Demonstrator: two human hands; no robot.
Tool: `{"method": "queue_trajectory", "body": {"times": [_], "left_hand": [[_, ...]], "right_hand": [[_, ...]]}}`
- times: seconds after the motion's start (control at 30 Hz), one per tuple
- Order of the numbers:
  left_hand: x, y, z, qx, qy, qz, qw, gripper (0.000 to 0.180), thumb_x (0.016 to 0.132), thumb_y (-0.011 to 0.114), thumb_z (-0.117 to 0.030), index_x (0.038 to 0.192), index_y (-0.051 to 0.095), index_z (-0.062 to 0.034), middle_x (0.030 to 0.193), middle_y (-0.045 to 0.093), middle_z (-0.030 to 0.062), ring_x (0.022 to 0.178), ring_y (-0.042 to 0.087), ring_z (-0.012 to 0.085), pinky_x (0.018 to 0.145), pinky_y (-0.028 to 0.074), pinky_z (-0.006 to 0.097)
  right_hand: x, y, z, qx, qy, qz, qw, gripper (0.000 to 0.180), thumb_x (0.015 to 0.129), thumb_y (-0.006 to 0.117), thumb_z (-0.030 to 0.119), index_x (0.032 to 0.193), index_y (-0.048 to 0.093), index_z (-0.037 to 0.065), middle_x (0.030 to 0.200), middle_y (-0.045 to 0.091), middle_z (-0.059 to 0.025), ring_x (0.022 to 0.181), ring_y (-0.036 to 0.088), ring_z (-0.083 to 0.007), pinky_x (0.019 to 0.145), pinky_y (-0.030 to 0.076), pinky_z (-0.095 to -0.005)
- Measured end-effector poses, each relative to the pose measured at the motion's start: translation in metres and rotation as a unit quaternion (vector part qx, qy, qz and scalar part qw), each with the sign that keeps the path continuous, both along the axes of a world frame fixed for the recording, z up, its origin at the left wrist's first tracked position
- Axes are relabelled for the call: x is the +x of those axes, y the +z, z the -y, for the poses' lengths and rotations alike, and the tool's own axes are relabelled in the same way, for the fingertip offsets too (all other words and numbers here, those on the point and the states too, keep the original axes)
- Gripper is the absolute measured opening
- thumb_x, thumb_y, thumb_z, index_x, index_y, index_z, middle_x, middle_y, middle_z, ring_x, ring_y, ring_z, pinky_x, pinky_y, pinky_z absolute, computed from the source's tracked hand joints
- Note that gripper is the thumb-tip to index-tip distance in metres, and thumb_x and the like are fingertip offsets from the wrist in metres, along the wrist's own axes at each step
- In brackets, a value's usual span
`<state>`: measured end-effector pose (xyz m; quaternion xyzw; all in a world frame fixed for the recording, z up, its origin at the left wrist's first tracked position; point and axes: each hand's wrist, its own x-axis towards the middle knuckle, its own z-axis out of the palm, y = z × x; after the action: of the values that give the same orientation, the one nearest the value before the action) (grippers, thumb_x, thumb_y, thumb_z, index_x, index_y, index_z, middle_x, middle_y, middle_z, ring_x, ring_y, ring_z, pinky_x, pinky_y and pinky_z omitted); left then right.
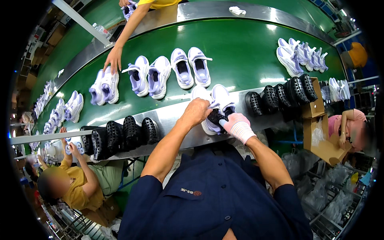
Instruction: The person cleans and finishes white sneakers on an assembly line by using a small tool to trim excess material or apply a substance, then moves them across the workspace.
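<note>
A pair of white and lavender sneakers lies on the steel rim of a green conveyor, right in front of me. My bare left hand grips the left sneaker of the pair. My right hand, in a white and pink glove, pushes a black insert into a sneaker's opening. Both forearms reach up from my dark blue shirt.
Black shoe inserts stand in rows at left and right on the rim. More sneaker pairs ride the green belt. A person's hand touches a far pair. Seated workers sit at lower left and right, near a cardboard box.
</note>
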<state>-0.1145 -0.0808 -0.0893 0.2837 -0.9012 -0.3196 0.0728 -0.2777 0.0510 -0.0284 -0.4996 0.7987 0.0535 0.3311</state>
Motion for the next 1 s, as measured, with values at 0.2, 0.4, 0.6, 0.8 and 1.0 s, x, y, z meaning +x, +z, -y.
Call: {"method": "queue_trajectory", "body": {"times": [0.2,0.4,0.6,0.8,1.0], "left_hand": [[-0.004,-0.015,-0.002,0.204,0.014,-0.066,0.977,0.022,0.089,0.069,-0.019,0.088,0.068,0.0028,0.075,0.063,0.0177,0.071,0.06,0.028,0.069,0.048,0.04],[0.009,-0.033,0.004,0.256,0.02,-0.078,0.963,0.027,0.09,0.067,-0.022,0.085,0.065,0.0045,0.074,0.062,0.0192,0.071,0.06,0.0311,0.07,0.048,0.044],[-0.001,-0.03,0.019,0.29,-0.001,-0.083,0.953,0.026,0.089,0.068,-0.022,0.082,0.063,0.0031,0.07,0.057,0.0148,0.069,0.054,0.0237,0.067,0.045,0.04],[-0.004,-0.047,0.019,0.387,0.015,-0.069,0.919,0.028,0.089,0.069,-0.024,0.077,0.064,0.0008,0.068,0.058,0.0068,0.069,0.051,0.0158,0.066,0.044,0.035],[-0.006,-0.036,0.039,0.368,0.043,-0.146,0.917,0.031,0.094,0.064,-0.031,0.086,0.071,-0.0015,0.085,0.07,0.0073,0.083,0.063,0.0193,0.081,0.048,0.036]], "right_hand": [[0.048,-0.046,0.01,-0.109,0.05,-0.074,0.99,0.02,0.088,0.061,0.016,0.098,0.067,0.001,0.088,0.074,-0.0207,0.081,0.074,-0.0362,0.068,0.059,-0.0459],[0.038,-0.035,-0.003,-0.123,0.173,-0.053,0.976,0.015,0.086,0.061,0.008,0.098,0.066,0.0,0.086,0.072,-0.0189,0.078,0.074,-0.0349,0.064,0.059,-0.0465],[0.038,-0.065,0.007,-0.159,0.155,-0.046,0.974,0.013,0.086,0.061,0.012,0.092,0.069,0.004,0.08,0.072,-0.018,0.077,0.074,-0.0346,0.062,0.058,-0.0481],[0.035,-0.079,-0.005,-0.137,0.158,-0.031,0.977,0.014,0.088,0.061,0.014,0.096,0.068,0.004,0.083,0.073,-0.0189,0.075,0.073,-0.0366,0.063,0.057,-0.0491],[0.042,-0.096,-0.009,-0.163,0.138,-0.038,0.976,0.013,0.087,0.062,0.014,0.094,0.069,0.006,0.085,0.073,-0.0172,0.078,0.073,-0.0342,0.065,0.059,-0.0479]]}}
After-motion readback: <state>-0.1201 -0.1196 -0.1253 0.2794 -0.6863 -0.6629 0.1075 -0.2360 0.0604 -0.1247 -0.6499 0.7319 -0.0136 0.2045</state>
